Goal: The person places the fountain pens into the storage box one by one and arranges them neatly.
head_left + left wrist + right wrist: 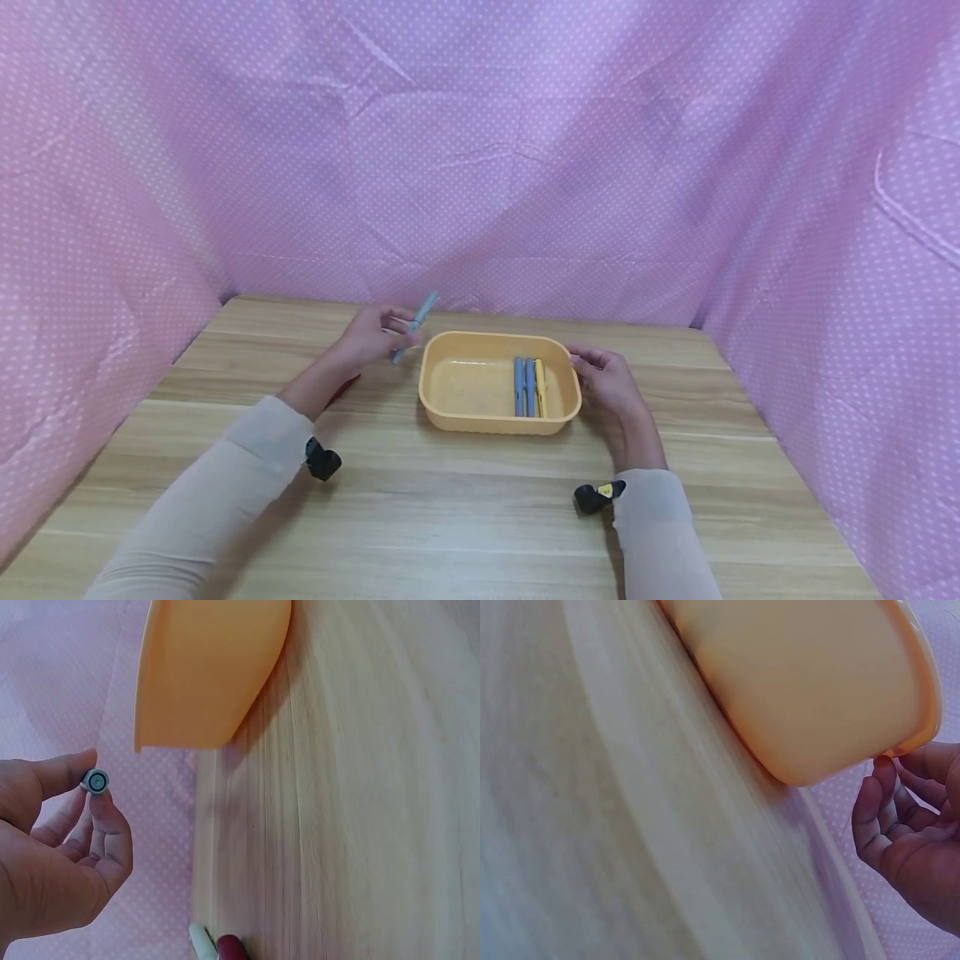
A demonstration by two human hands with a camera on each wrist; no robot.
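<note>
My left hand point(371, 336) pinches a light blue-green pen point(424, 310) between thumb and fingertips, just left of a yellow-orange plastic basin point(465, 392). In the left wrist view the pen shows end-on, with a dark ring on its round end. Inside the basin, along its right side, two blue pens point(519, 387) and a yellow pen point(541, 388) lie side by side. My right hand point(611, 382) holds the basin's right rim, thumb and fingers gripping the edge, as the right wrist view also shows.
Beneath my left wrist a dark red pen point(232, 948) lies on the wooden table point(450, 517), beside a pale green one point(201, 942). Pink dotted cloth point(480, 167) hangs behind the table and on both sides.
</note>
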